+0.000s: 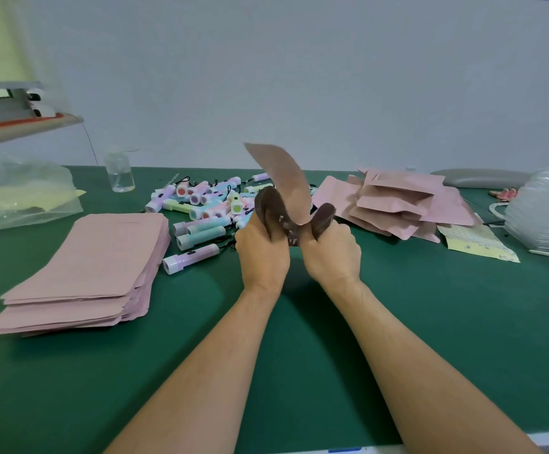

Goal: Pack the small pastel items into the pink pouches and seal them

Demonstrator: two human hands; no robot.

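Pink pouch [286,178] between left hand [261,253], right hand [332,253]

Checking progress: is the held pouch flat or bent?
Bent. The left hand and right hand grip the pouch low, and its top curls upward. Sealed or not: cannot tell.

Pale wall [332,77], green table [430,306]

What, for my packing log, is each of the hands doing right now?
Left hand: closed, gripping the pink pouch.
Right hand: closed, gripping the same pink pouch.
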